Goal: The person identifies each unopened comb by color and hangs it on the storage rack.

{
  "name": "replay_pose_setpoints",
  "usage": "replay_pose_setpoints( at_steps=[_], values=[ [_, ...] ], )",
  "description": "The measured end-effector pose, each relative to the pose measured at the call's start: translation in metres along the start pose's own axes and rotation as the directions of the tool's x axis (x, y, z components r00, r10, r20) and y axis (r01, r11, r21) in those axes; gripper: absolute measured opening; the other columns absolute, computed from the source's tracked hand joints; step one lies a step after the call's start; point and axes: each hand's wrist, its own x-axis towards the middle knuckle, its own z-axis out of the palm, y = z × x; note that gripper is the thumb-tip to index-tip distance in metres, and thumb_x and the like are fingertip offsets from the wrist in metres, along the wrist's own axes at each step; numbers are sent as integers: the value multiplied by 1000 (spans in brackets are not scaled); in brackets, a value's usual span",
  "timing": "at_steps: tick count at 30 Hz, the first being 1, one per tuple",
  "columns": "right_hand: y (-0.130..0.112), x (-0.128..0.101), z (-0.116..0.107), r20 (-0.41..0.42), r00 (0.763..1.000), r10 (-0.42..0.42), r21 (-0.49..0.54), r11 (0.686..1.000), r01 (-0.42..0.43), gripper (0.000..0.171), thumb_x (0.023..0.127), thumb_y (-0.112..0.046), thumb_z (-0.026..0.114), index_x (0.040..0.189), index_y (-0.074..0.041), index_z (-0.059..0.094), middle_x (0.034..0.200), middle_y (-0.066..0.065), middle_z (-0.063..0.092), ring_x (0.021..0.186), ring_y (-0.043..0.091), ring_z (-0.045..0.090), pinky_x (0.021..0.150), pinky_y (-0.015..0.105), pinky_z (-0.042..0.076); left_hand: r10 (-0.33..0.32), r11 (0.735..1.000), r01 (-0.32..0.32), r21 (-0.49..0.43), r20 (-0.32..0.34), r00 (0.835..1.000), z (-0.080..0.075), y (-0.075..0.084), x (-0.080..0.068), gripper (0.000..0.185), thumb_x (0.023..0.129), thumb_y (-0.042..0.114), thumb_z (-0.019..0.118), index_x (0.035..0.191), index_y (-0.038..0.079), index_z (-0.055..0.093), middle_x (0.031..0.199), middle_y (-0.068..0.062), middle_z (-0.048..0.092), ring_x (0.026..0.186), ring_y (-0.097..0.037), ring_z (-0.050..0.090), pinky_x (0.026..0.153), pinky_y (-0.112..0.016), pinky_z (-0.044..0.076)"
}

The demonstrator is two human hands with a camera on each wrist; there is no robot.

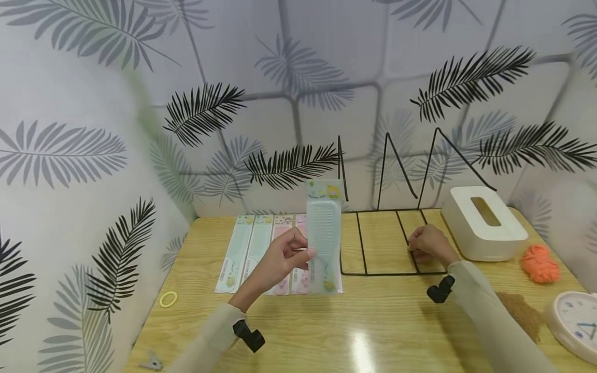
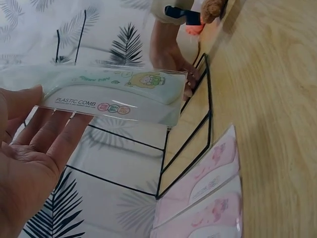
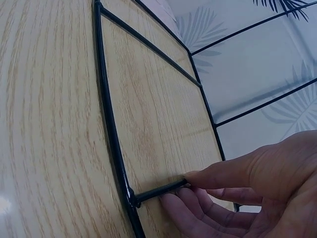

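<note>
left grip: my left hand [image 1: 280, 259] pinches packaged comb [image 1: 324, 235], held upright above the worktop [image 1: 373, 321]
right grip: my right hand [image 1: 431, 243], fingers curled on wire rack [image 1: 387, 241] base bar
progress: rack slots hold nothing; four combs [image 1: 254, 248] lie flat behind the left grip
</note>
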Motion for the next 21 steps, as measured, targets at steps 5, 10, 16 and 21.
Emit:
replay_pose_setpoints(
  at_steps=[5,10,16,21],
  values=[
    [-3,-3,-4,6,1000,-15,-21,1000,15,17,94,2,66,108,10,63,87,14,65,71,18,64,64,36,64,20,1000,-21,3,24,999,13,-4,1,14,104,6,63,97,1,52,96,-4,65,90,-11,74,80,-37,64],
    [-3,-3,-4,-7,1000,-24,-36,999,24,18,94,1,66,109,10,63,87,13,66,71,18,64,64,36,64,21,1000,-21,-8,30,999,23,-12,2,13,103,4,64,97,1,53,96,-8,66,88,-10,73,78,-35,64],
    [-1,-2,0,-8,1000,-20,-30,999,20,20,94,0,65,110,11,64,87,13,66,73,19,65,64,36,64,-1,1000,1,-14,40,999,34,-24,2,13,104,6,63,97,1,53,95,-9,65,84,-10,68,76,-32,63],
    [-2,-3,1,-20,999,-25,-43,999,24,17,93,1,65,107,10,65,84,11,66,72,18,64,63,35,64,29,1000,-29,0,30,999,40,-28,7,13,105,7,63,98,1,54,94,-14,63,86,-10,69,76,-33,64]
  ],
)
